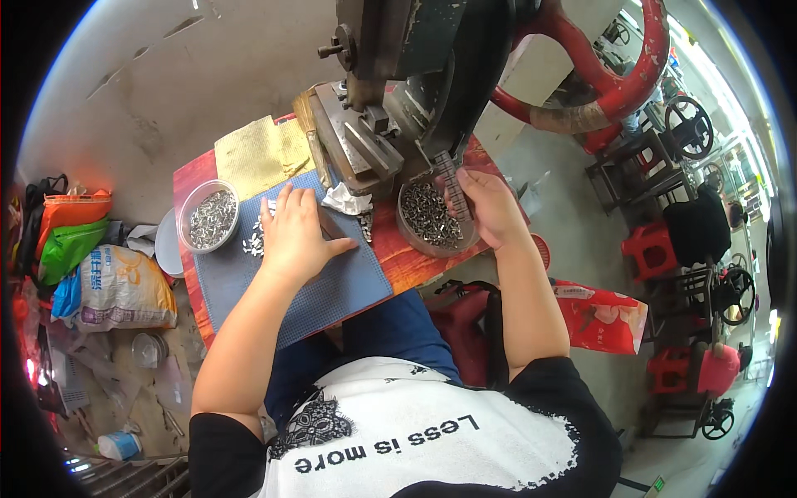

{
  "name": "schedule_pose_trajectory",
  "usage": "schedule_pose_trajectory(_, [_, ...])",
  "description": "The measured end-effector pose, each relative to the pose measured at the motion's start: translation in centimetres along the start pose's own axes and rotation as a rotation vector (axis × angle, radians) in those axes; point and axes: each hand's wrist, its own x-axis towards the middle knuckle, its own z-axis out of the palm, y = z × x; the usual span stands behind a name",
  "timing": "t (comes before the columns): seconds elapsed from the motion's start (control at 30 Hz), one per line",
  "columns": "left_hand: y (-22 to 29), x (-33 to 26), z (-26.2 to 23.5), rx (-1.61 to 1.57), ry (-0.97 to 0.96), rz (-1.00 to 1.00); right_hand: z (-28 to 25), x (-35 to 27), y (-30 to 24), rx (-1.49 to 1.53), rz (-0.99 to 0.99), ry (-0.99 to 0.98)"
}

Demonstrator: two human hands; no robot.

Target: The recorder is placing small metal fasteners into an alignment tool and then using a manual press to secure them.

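Loading step: right hand (490,207) fingers grip a narrow ridged metal strip (455,184) over the round bowl of small metal parts (427,217); left hand (292,236), fingers spread flat, rests left of the bowl on the grey-blue mat (349,290). Next likely needs 1 strip fed to the press (390,100).

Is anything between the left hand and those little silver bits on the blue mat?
Nothing visible. The left hand lies flat on the blue mat, and the small silver pieces sit right beside its fingers, with no gap showing and nothing between them.

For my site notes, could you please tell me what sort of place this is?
Probably a small metalworking workshop: a dark hand press with a red handwheel, round tubs of small metal parts, and similar wheeled machines behind.
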Motion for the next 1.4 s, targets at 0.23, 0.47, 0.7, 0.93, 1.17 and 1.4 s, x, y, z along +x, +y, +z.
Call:
schedule_pose_trajectory(0.23, [-4.2, -2.5, 0.3, -0.246, 0.375, 0.144, 5.8, -2.8, -1.4, -0.159, 0.095, -0.334])
schedule_pose_trajectory(0.47, [-9.3, -7.6, -1.5, -0.691, 0.459, 0.003, 17.7, -3.2, 6.7, -0.811, -0.756, -0.552])
schedule_pose_trajectory(0.7, [-11.0, -11.9, 0.7, -0.538, 0.24, 0.013, 20.1, -0.7, 7.2, -0.861, -0.859, -0.379])
schedule_pose_trajectory(0.93, [-11.6, -10.3, 0.6, -0.649, 0.25, -0.028, 22.4, 2.7, 7.8, -0.978, -1.015, -0.424])
schedule_pose_trajectory(1.17, [-11.5, -6.6, 1.9, -0.475, 0.421, 0.005, 21.3, 2.2, 6.6, -0.985, -0.871, -0.378])
schedule_pose_trajectory(1.4, [-10.7, -5.2, 1.4, -0.254, 0.222, -0.042, 18.0, -1.0, 6.0, -0.714, -0.463, -0.371])
